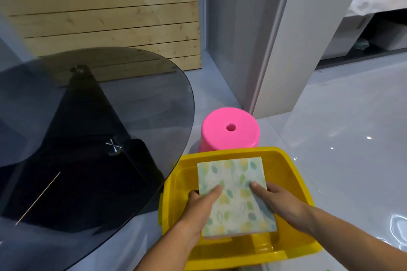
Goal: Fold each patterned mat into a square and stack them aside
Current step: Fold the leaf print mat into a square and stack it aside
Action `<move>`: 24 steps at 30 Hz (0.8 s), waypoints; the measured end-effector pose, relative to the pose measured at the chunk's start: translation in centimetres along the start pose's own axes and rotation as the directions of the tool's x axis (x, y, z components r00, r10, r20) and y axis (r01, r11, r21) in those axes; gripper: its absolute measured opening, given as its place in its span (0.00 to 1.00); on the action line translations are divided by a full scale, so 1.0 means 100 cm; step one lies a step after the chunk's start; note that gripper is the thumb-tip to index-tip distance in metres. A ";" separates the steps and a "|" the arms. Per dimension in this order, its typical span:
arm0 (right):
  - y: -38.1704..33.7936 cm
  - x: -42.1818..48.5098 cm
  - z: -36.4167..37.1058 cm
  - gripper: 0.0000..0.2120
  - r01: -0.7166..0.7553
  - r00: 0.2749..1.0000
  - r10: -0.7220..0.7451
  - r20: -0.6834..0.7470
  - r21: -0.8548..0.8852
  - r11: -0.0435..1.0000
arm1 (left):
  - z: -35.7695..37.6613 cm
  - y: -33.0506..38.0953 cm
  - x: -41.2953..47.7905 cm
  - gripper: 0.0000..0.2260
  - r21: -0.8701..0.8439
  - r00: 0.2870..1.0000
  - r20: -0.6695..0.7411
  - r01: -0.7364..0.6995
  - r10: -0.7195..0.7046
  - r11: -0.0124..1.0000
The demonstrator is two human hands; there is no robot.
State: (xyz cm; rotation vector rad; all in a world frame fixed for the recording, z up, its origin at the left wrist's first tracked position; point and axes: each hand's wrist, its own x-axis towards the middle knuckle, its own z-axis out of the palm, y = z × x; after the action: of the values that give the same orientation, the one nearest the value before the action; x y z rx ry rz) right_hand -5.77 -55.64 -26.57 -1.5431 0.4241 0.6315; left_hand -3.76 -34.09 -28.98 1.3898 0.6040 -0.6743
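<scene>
Over the yellow tub (293, 174) at the near right, a folded stack of patterned mats (235, 196) is gripped at its sides by the left hand (200, 207) and right hand (279, 202), thumbs on top, and layers could be fanned apart if either grip is loosened.

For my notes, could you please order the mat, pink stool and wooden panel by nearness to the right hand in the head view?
1. Leaf-patterned mat, in the right hand.
2. Pink stool, beyond the yellow bin.
3. Wooden panel, far left.
</scene>
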 end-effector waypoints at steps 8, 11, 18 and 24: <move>0.034 0.052 -0.006 0.27 -0.206 0.973 0.215 0.083 -0.103 0.973 | -0.004 -0.027 0.043 0.38 0.011 0.981 -0.039 0.193 -0.192 0.981; 0.046 0.069 -0.004 0.26 -0.247 0.962 0.259 0.080 -0.137 0.959 | -0.008 -0.043 0.066 0.47 0.008 0.962 -0.014 0.273 -0.273 0.962; 0.068 0.100 -0.005 0.28 -0.296 0.948 0.309 0.073 -0.151 0.943 | -0.008 -0.063 0.090 0.40 0.028 0.938 0.008 0.346 -0.347 0.938; 0.080 0.109 -0.004 0.21 -0.313 0.942 0.324 0.088 -0.114 0.943 | -0.007 -0.068 0.099 0.26 0.109 0.926 0.020 0.374 -0.378 0.921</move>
State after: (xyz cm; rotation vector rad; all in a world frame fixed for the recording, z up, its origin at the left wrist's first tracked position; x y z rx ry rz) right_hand -2.18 -55.44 -39.58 -1.5384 0.5761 0.9952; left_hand -2.04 -34.54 -40.88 1.3632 0.8247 -1.0521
